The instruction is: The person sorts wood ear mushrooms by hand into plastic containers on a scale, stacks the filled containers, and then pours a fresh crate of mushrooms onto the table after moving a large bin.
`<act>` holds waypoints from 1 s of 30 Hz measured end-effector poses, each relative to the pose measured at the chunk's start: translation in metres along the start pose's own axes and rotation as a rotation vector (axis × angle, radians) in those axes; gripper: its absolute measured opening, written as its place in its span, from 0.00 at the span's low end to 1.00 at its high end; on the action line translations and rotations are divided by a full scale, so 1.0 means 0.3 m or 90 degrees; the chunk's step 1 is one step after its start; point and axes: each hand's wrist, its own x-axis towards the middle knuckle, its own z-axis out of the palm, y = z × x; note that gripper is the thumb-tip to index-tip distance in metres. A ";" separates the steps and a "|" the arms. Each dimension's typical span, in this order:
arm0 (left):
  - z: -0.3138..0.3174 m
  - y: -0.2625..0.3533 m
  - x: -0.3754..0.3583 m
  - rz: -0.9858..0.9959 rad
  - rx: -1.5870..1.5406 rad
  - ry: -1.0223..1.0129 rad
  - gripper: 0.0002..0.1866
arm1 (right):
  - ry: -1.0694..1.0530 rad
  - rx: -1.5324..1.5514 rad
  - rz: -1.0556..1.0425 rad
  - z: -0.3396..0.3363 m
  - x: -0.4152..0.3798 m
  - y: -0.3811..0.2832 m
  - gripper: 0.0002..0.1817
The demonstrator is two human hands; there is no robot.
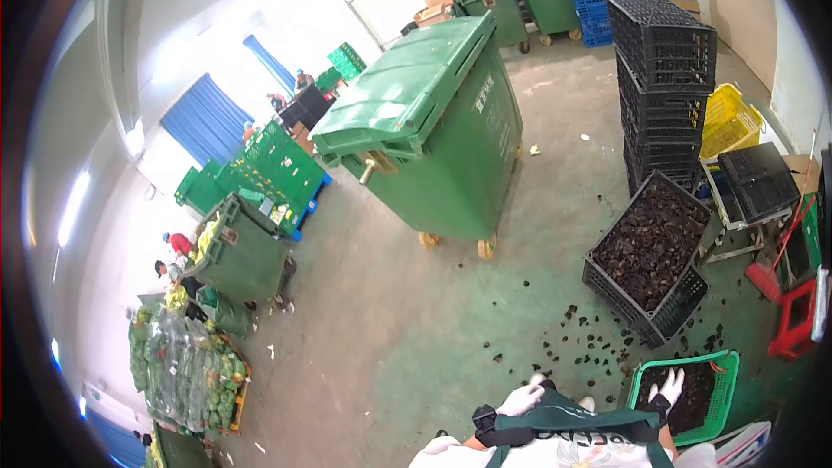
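My right hand (669, 386), in a white glove, is over the green basket (730, 392) at the lower right. Its fingers are spread, and no held piece shows. Dark crumpled pieces (696, 394), resembling wood ear mushrooms, lie in that basket. My left hand (522, 399), also white-gloved, rests near my knee; its finger shape is too small to make out. Just beyond the basket, a tilted black crate (598, 276) is heaped with more dark pieces (654, 243). Several loose ones are scattered on the floor between the crate and my feet.
A large green wheeled bin (459, 156) stands ahead. Stacked black crates (663, 52) rise on the right, near a yellow basket (728, 121) and a red stool (793, 316). Bagged cabbages (186, 368) and a person in red (179, 243) are at the left.
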 end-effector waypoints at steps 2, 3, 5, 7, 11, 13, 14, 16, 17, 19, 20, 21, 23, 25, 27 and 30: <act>-0.047 0.011 0.015 -0.024 -0.010 0.011 0.23 | 0.003 0.062 -0.069 0.091 0.128 -0.111 0.35; -0.071 -0.004 0.054 0.003 -0.052 0.040 0.20 | 0.021 0.098 -0.090 0.108 0.179 -0.193 0.33; -0.143 0.106 0.052 -0.053 -0.158 0.059 0.17 | -0.006 0.135 -0.071 0.191 0.284 -0.295 0.31; -0.221 0.103 0.147 -0.021 -0.147 0.052 0.15 | 0.076 0.162 -0.139 0.252 0.344 -0.395 0.22; -0.490 0.121 0.368 0.042 0.015 -0.041 0.15 | 0.159 0.155 -0.089 0.223 0.246 -0.579 0.13; -0.612 0.189 0.410 0.017 -0.086 -0.111 0.15 | 0.117 0.086 0.178 0.163 0.079 -0.630 0.10; -0.662 0.185 0.466 0.002 -0.038 -0.120 0.14 | 0.164 0.039 0.262 0.159 -0.041 -0.605 0.09; -0.702 0.242 0.550 0.013 0.103 -0.144 0.14 | 0.230 -0.060 0.383 0.137 -0.234 -0.569 0.08; -0.707 0.289 0.559 0.036 0.201 -0.163 0.15 | 0.257 -0.071 0.495 0.124 -0.355 -0.556 0.06; -0.670 0.344 0.644 0.107 0.265 -0.199 0.18 | 0.370 -0.073 0.686 0.170 -0.599 -0.495 0.05; -0.612 0.416 0.666 0.192 0.354 -0.202 0.19 | 0.394 -0.097 0.739 0.141 -0.690 -0.516 0.06; -0.563 0.464 0.678 0.284 0.437 -0.202 0.19 | 0.361 -0.121 0.824 0.138 -0.796 -0.507 0.08; -0.422 0.553 0.715 0.301 0.476 -0.235 0.20 | 0.381 -0.162 0.900 0.128 -0.959 -0.485 0.14; -0.289 0.611 0.744 0.340 0.506 -0.266 0.21 | 0.469 -0.082 0.988 0.082 -1.041 -0.450 0.18; -0.141 0.655 0.777 0.403 0.523 -0.295 0.21 | 0.440 -0.018 1.045 -0.050 -1.013 -0.408 0.16; 0.006 0.650 0.934 0.367 0.538 -0.344 0.18 | 0.588 -0.219 0.826 -0.154 -0.934 -0.215 0.12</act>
